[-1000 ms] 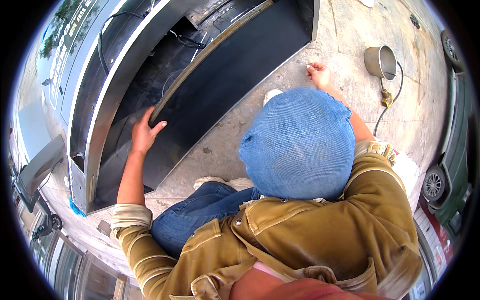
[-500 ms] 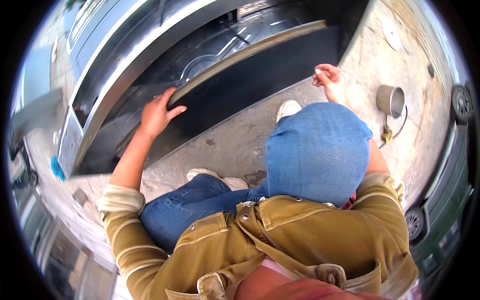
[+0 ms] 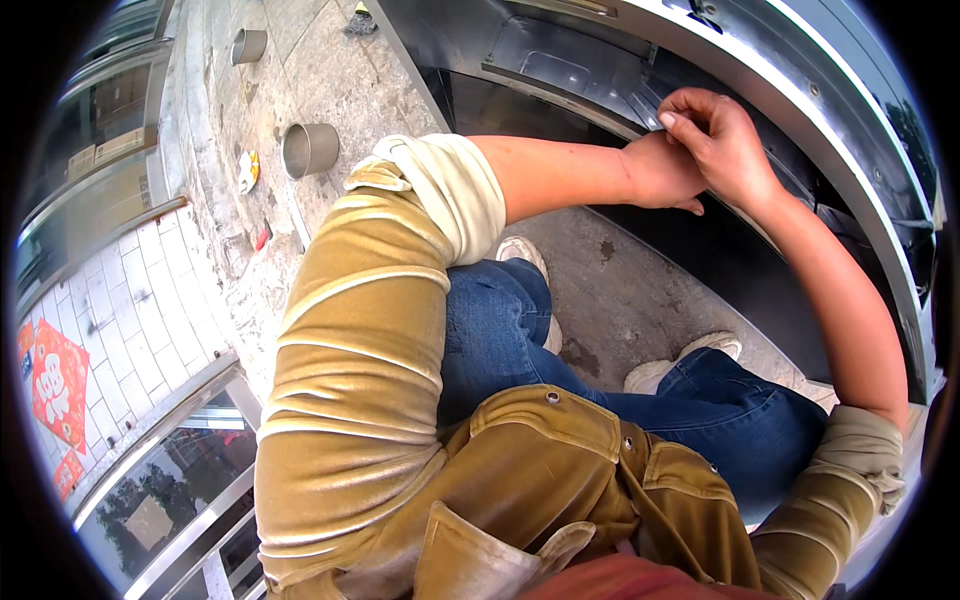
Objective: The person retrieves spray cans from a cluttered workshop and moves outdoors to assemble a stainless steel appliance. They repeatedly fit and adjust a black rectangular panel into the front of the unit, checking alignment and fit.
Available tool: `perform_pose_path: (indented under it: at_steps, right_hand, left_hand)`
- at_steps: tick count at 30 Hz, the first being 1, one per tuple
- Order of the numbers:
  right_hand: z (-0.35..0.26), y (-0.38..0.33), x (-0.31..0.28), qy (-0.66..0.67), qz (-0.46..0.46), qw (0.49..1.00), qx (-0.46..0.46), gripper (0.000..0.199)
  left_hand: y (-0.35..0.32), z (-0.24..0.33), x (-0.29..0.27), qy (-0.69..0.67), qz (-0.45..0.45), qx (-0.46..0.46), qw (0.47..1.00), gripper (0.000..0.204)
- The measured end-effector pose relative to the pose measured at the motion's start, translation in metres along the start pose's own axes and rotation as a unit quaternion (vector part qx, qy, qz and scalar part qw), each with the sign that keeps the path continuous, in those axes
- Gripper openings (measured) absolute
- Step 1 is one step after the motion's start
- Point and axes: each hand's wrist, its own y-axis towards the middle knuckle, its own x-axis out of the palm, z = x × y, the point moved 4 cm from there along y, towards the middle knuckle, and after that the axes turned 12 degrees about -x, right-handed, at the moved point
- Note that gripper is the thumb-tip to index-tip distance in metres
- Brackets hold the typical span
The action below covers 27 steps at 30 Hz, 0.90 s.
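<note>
2 forearms cross the view from below, both in rolled-up mustard-yellow jacket sleeves, above bent knees in blue jeans (image 3: 700, 410) and a pair of pale shoes (image 3: 660, 372) planted on the stained concrete floor (image 3: 620, 290). Further out, the left hand (image 3: 665, 170) and right hand (image 3: 725, 140) meet at the lip of a big dark metal cabinet (image 3: 800, 110) with a curved, shiny grey frame. On the right hand, the fingers (image 3: 680, 112) curl over and pinch at the frame's thin inner edge, thumb pressed close beside them, so they are closed on that rim. Most of the left hand is hidden under the right wrist; whether its fingers are open or closed cannot be told, only that it rests against the right wrist just below the same edge. Inside the cabinet, a recessed dark panel (image 3: 570, 65) shows behind the hands. Well apart to the left on the floor stands 1 small metal cup (image 3: 310, 150), with a second metal cup (image 3: 250, 45) farther off and some bits of coloured litter (image 3: 248, 170) between them. At the far left, white tiles (image 3: 120, 320) run past glass doors, and a red paper decoration (image 3: 58, 385) lies there.
</note>
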Motion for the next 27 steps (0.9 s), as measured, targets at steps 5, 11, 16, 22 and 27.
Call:
perform_pose_path:
  at_steps: [5, 11, 16, 22, 27]
  right_hand:
    - [0.050, 0.087, 0.068, 0.053, -0.043, 0.996, 0.063, 0.016]
    - [0.062, 0.165, 0.138, 0.162, -0.164, 0.959, 0.166, 0.018]
    - [0.070, 0.205, 0.172, 0.142, -0.247, 0.940, 0.189, 0.016]
    - [0.066, 0.224, 0.198, 0.118, -0.273, 0.939, 0.173, 0.012]
    - [0.067, 0.220, 0.194, 0.106, -0.288, 0.927, 0.216, 0.012]
  left_hand:
    - [-0.004, 0.000, 0.007, -0.059, -0.071, -0.046, 0.995, 0.048]
    - [-0.009, -0.005, 0.004, -0.254, 0.064, -0.079, 0.962, 0.026]
    - [-0.011, -0.013, 0.014, -0.511, 0.024, -0.124, 0.850, 0.018]
    - [-0.020, -0.016, 0.017, -0.578, -0.038, -0.088, 0.810, 0.019]
    - [-0.015, -0.012, 0.015, -0.584, -0.066, -0.044, 0.808, 0.020]
